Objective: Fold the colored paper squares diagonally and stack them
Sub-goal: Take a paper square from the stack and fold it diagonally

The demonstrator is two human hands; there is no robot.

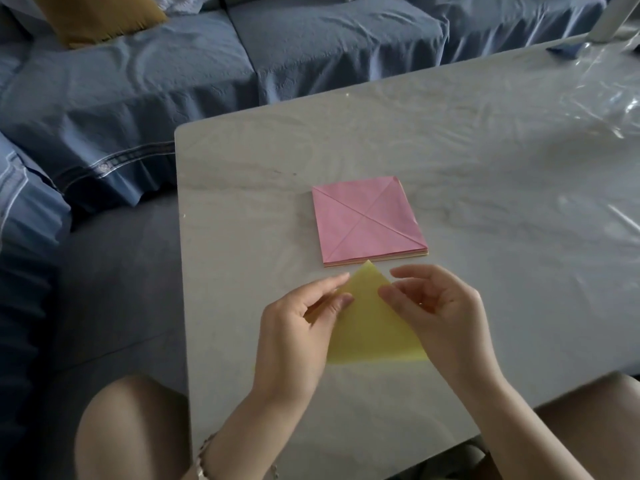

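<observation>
- Surface: a white, marble-patterned counter (485, 161) fills the centre and right of the frame. Wrinkled clear film (602, 84) lies over its upper right part.
- Room: a sofa (166, 84) with a blue cover runs along the top and left of the frame. A mustard cushion (100, 19) rests on it at upper left.
- Stack: paper squares (369, 220) lie stacked flat at the counter centre. The top sheet is pink, with two crossing diagonal creases.
- Task item: a yellow paper (374, 330), folded into a triangle, sits just below the stack with its apex pointing toward it.
- Left hand (294, 334): fingers pinch the triangle's left sloping edge.
- Right hand (443, 317): fingers are curled, grasping the right sloping edge.
</observation>
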